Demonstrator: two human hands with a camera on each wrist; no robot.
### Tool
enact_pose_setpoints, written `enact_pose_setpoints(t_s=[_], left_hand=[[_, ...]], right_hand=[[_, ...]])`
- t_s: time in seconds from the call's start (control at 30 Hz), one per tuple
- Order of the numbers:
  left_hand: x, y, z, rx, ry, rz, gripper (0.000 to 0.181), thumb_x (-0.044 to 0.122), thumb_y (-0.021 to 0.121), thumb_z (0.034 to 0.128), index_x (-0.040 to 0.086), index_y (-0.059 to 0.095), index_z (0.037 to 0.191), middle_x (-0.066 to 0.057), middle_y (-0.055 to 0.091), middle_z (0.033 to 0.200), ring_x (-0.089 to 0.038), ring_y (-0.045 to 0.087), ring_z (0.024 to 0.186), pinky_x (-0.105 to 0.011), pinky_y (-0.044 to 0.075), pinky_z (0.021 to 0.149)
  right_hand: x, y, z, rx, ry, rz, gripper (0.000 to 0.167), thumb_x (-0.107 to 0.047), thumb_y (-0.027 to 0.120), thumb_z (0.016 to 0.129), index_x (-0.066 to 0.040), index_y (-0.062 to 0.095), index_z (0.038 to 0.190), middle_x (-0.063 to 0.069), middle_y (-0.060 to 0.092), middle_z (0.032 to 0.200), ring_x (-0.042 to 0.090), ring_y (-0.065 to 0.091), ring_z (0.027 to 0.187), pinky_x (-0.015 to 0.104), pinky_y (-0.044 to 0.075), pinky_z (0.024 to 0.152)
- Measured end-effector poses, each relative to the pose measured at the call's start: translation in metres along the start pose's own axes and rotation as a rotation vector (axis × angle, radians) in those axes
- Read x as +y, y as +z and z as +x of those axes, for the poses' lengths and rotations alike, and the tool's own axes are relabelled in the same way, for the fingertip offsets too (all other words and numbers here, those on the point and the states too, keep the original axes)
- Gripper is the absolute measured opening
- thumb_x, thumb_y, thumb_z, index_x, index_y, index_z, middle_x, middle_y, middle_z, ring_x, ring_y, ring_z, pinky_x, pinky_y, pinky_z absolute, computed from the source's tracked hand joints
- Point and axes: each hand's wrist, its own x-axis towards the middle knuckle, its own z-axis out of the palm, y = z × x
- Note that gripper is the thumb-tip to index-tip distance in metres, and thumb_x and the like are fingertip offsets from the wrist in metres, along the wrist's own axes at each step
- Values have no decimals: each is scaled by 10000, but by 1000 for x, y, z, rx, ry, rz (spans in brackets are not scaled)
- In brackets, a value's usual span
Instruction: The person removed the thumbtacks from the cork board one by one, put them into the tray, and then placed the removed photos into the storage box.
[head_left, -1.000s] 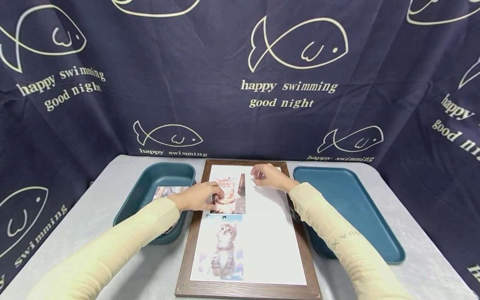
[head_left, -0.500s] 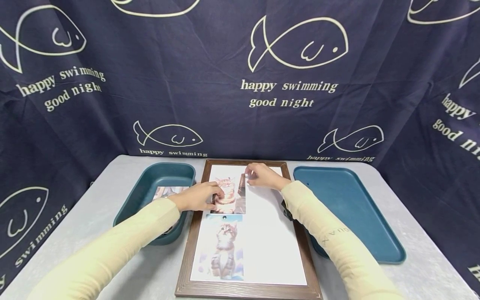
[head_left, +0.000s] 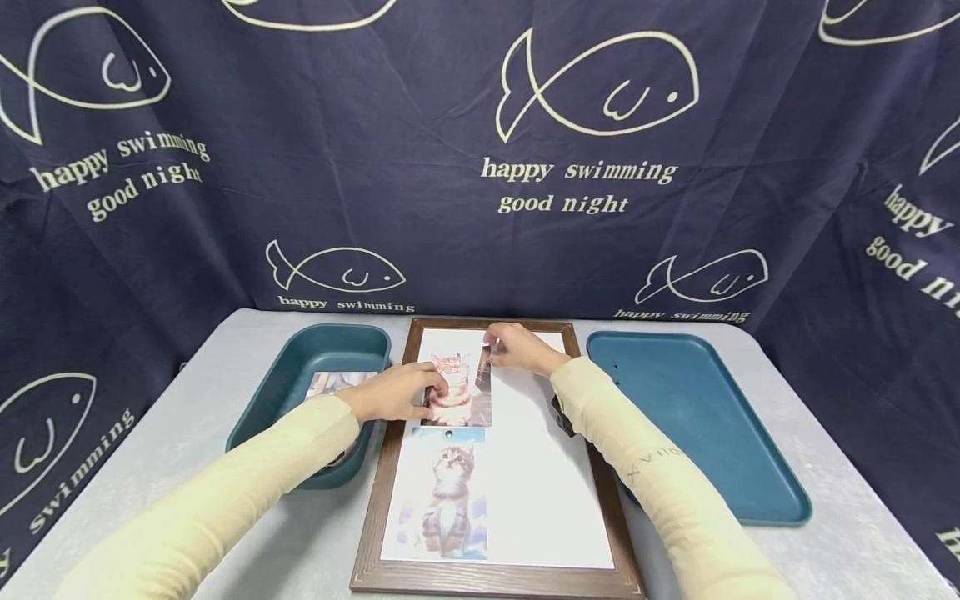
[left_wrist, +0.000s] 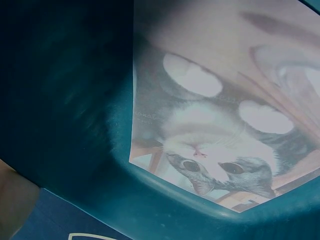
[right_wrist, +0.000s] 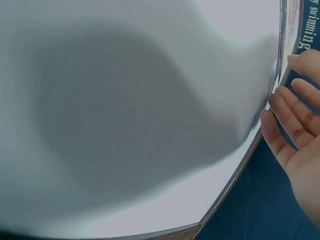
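A brown wooden frame (head_left: pixel 618 525) surrounds a white board (head_left: pixel 547 492). On its upper left lies a photo card of an orange cat (head_left: pixel 459 402); my left hand (head_left: pixel 393 392) rests on that card's left part, thumb and fingers spread apart. My right hand (head_left: pixel 522 348) is at the card's top right corner, fingertips bent towards it; whether they pinch anything is hidden. The right wrist view shows my right hand (right_wrist: pixel 300 115) with several loosely bent fingers at the board's edge. Directly below the first card is a kitten card (head_left: pixel 450 500) with a small round dark dot at its top.
Left of the frame stands a deep teal container (head_left: pixel 258 408) holding a photo card (head_left: pixel 327 382); the left wrist view shows a grey and white cat on this card (left_wrist: pixel 215 135). A flat teal tray (head_left: pixel 705 417) lies to the right. Behind hangs a dark blue cloth (head_left: pixel 450 208).
My right hand has moved left across the board to the upper card's top right corner. My left hand and both cards on the board have stayed in place.
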Motion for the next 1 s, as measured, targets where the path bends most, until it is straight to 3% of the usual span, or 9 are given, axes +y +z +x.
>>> enact_pose_setpoints(t_s=[0.4,1.0], left_hand=[[-1,-1,0,15,21,20,329,235,707,795,121,616,1090,-24,578,1068,-183,576,980,-369,466,846],[-1,-1,2,28,49,65,289,217,672,824,123,620,1091,-19,596,1043,-168,591,935,-351,469,815]], right_hand=[[-1,5,9,17,12,-24,282,-88,670,773,-8,586,1030,110,626,965,192,583,830,322,472,774],[0,9,13,57,17,54,312,10,681,704,24,577,997,138,591,915,205,610,803,279,497,725]])
